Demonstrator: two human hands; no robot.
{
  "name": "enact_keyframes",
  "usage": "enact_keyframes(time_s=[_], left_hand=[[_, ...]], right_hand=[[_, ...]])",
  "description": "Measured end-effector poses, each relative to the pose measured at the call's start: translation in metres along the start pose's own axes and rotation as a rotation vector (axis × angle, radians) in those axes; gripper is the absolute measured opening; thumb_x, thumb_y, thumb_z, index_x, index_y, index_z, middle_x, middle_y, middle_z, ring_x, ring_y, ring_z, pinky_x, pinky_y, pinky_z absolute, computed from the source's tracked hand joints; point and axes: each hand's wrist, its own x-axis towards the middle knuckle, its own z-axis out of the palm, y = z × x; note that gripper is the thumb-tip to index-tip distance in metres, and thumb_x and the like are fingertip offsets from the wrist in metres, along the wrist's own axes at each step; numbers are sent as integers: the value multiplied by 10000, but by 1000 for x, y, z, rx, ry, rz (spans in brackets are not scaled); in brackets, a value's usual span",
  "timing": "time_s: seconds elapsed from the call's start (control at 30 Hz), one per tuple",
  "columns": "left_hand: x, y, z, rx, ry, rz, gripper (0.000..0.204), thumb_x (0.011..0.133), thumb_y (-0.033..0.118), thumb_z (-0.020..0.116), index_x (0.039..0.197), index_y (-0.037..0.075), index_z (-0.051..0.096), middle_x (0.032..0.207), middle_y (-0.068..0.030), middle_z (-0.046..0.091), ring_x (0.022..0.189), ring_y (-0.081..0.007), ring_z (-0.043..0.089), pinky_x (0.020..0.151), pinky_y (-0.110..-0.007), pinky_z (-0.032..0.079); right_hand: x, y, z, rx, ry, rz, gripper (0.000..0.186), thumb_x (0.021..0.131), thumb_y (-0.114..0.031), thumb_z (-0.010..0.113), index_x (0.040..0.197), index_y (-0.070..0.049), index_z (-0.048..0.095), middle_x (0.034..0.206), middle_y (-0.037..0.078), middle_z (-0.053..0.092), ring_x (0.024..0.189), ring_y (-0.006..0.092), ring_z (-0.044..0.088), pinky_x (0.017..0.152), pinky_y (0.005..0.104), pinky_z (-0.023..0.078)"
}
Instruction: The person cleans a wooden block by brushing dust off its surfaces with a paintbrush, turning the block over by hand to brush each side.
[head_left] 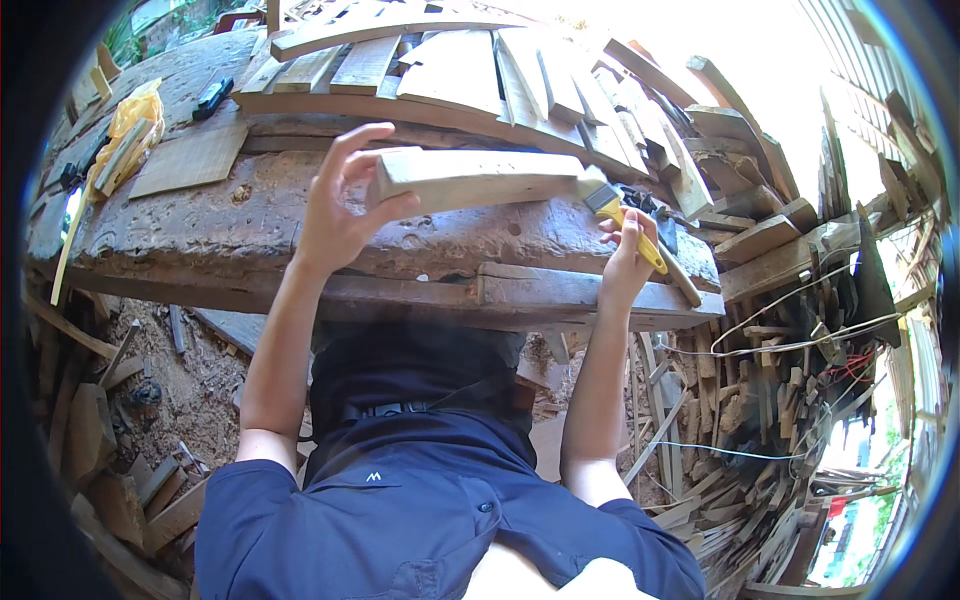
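A pale, squared wooden block (480,178) is held up over the workbench, lying roughly level. My left hand (345,195) grips its left end, with the thumb along the near lower edge and the fingers behind. In my right hand (630,245) is a paintbrush (607,204) with a yellow handle and metal ferrule. Its bristles meet the block's right end, or are right beside it. A tool with a wooden handle (682,280) lies on the bench just beyond my right hand; its head is partly hidden among dark things.
The worn bench (440,245) carries a long row of boards (450,70) along its far side. A flat board (190,162), a yellow plastic bag (135,110) and a dark tool (212,98) lie at left. Stacked offcuts (770,410) and a hanging white cord (770,347) are at right.
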Motion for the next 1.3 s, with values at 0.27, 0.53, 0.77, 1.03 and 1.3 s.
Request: enact_keyframes(time_s=[0.27, 0.53, 0.77, 1.03, 1.3], left_hand=[[112, 50, -2, 141, -86, 78, 547, 911, 275, 860, 1379, 106, 632, 1164, -133, 782, 1016, -189, 752, 902, -329, 569], [203, 82, 61, 298, -228, 46, 501, 976, 537, 721, 1213, 96, 724, 989, -140, 786, 934, -290, 762, 863, -422, 589], [198, 87, 100, 194, -343, 293, 467, 903, 435, 800, 1215, 99, 717, 993, -134, 811, 872, -295, 779, 829, -400, 607], [131, 110, 118, -23, -536, 289, 559, 811, 529, 890, 1124, 85, 758, 884, -137, 804, 755, -274, 792, 716, -382, 645], [119, 105, 131, 49, -445, 357, 563, 776, 645, 851, 998, 129, 817, 793, -102, 790, 692, -276, 773, 731, -393, 627]], right_hand=[[0, -5, 3, 91, -286, -17, 153, 1052, -96, 652, 1164, -6, 706, 903, 95, 748, 836, 131, 704, 726, 264, 525], [2, -3, -1, 33, -388, -52, 241, 1060, -154, 669, 1244, 1, 679, 969, 139, 787, 911, 182, 740, 756, 311, 551], [1, 3, -4, 219, -98, -58, 307, 1055, -221, 695, 1259, 8, 686, 1063, 147, 773, 931, 217, 759, 749, 318, 575], [34, -108, -63, 335, 238, -228, 208, 1042, -149, 622, 1117, 38, 674, 1086, 156, 711, 813, 198, 723, 627, 327, 574], [59, -200, -80, -178, -252, -335, 258, 1017, -195, 594, 1061, 44, 683, 971, 137, 689, 707, 202, 680, 632, 317, 535]])
